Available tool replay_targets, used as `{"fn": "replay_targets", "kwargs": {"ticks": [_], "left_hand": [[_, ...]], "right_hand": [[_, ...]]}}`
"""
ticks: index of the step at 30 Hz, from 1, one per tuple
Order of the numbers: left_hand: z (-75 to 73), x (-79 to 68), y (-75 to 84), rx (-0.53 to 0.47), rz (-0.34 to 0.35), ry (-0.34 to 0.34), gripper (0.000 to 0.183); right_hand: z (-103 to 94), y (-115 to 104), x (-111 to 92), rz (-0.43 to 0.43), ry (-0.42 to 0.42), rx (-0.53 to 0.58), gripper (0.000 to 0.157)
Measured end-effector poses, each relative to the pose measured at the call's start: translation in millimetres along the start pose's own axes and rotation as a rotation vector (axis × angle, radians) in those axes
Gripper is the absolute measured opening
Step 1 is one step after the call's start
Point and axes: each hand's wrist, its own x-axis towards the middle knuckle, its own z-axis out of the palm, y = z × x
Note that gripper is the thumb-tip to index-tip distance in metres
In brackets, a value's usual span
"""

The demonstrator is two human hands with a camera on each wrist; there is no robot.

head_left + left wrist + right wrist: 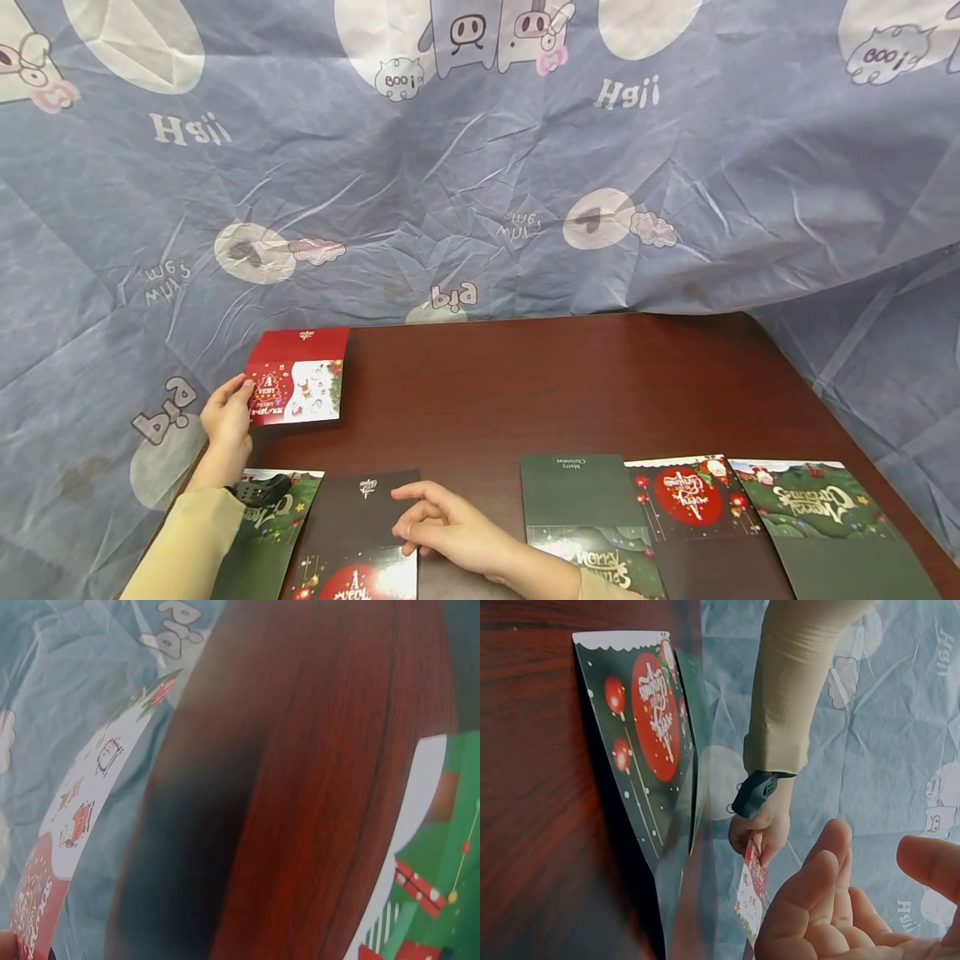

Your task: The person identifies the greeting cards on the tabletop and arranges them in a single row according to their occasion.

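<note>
At the table's far left, my left hand [228,414] pinches the left edge of an unfolded red and white Christmas card [300,379]. In the left wrist view that card [82,802] stands tilted above the table, a fingertip at its lower corner. My right hand [453,527] hovers near a dark brown Christmas card [356,517], its fingers loosely bent with nothing between them. The right wrist view shows the right hand [840,907] with thumb apart from the fingers. A green card [258,533] lies under the left forearm.
On the right half of the table [525,375] lie a dark green card [577,500], a card with a red circle [686,496] and another green card [825,517], side by side. A blue printed cloth [480,192] hangs behind the table and along its sides.
</note>
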Motion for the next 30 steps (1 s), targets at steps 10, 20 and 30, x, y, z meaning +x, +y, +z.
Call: {"fn": "replay_targets", "kwargs": {"ticks": [10, 20, 30], "left_hand": [[-5.2, 6.7, -6.9, 0.021, -0.02, 0.053, 0.038], [-9.6, 14.2, -15.1, 0.053, -0.045, 0.056, 0.043], [-17.8, 24.7, -23.7, 0.082, -0.088, 0.087, 0.046]], "right_hand": [[3.4, 16, -9, 0.045, 0.042, 0.026, 0.04], [8.3, 30, -19, 0.032, 0.028, 0.077, 0.041], [9.8, 40, -24, 0.039, 0.023, 0.112, 0.041]]}}
